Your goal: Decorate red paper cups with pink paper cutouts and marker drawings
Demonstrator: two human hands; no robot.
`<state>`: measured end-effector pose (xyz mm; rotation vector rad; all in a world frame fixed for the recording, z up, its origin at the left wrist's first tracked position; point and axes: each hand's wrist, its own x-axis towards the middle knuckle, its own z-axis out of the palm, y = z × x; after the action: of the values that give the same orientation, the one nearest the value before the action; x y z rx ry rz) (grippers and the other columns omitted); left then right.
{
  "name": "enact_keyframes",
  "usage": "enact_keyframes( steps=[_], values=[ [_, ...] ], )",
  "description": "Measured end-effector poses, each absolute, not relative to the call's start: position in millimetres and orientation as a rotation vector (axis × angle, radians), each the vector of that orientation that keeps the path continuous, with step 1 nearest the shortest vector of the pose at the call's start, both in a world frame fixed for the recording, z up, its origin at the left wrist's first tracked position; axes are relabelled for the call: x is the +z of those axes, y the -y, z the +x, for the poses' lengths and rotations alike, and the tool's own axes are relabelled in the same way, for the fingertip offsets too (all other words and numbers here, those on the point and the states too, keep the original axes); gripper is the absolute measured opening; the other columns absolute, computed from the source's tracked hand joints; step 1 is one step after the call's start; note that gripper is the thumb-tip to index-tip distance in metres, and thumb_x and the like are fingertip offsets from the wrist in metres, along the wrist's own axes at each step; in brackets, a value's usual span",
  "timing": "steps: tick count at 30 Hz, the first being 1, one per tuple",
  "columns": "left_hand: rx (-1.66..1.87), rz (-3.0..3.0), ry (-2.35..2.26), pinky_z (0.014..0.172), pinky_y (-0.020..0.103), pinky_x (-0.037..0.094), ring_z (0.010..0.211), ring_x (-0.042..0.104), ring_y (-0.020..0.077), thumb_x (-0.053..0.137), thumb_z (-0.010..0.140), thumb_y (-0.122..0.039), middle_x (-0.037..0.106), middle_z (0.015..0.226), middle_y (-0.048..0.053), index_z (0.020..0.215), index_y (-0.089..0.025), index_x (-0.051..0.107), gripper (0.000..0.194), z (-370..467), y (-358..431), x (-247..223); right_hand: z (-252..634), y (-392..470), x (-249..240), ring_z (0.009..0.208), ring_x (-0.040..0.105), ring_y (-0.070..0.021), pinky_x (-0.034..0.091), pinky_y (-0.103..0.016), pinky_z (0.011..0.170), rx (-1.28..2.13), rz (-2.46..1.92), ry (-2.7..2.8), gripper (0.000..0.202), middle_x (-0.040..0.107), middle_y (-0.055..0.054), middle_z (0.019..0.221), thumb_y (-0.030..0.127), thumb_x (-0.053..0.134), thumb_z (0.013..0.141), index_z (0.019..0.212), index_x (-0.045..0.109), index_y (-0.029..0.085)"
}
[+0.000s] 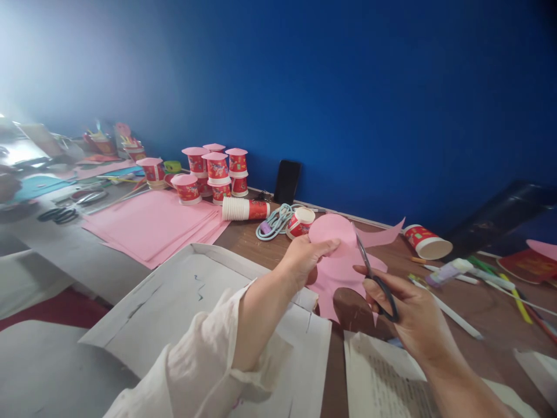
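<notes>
Pinched between the thumb and fingers of my left hand (302, 258) is a pink paper circle (333, 229), held up over the table. My right hand (404, 302) grips a pair of scissors (383, 296) by the dark handles, and the blades point up at the circle's right edge. A curved pink offcut (380, 235) sticks out to the right of the blades. Under the circle lies more pink paper (324, 278) with a round hole cut in it.
Red paper cups (217, 168) with pink paper tops stand stacked near the blue wall. Pink sheets (152, 226), a cup sleeve stack (246, 209), a coiled cable (278, 222) and a phone (287, 181) are left of my hands. A glue stick (450, 271) and pens lie right.
</notes>
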<state>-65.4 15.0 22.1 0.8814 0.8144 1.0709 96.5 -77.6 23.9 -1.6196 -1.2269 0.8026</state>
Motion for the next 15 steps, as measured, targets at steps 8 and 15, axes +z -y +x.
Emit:
enact_keyframes(
  steps=[8,15],
  values=[
    [1.100,0.850,-0.827,0.056,0.023,0.030,0.055,0.040,0.0063,0.083,0.058,-0.040,0.053,0.061,-0.001,0.072,-0.011,0.065,0.037,-63.6,-16.7,21.2,105.8,73.4,19.1,0.053,0.047,-0.0130,0.039,-0.024,0.046,0.766,-1.650,1.297,0.055,0.055,0.000,0.057,0.058,0.071,0.072,0.111,0.076,0.019],
    [1.117,0.851,-0.832,0.055,0.024,0.027,0.054,0.039,0.0061,0.081,0.058,-0.040,0.053,0.061,-0.001,0.071,-0.012,0.064,0.035,-63.0,-19.8,16.5,101.1,72.9,21.6,0.052,0.048,-0.0127,0.040,-0.024,0.047,0.782,-1.683,1.321,0.053,0.056,0.000,0.056,0.055,0.070,0.073,0.111,0.076,0.019]
  ],
)
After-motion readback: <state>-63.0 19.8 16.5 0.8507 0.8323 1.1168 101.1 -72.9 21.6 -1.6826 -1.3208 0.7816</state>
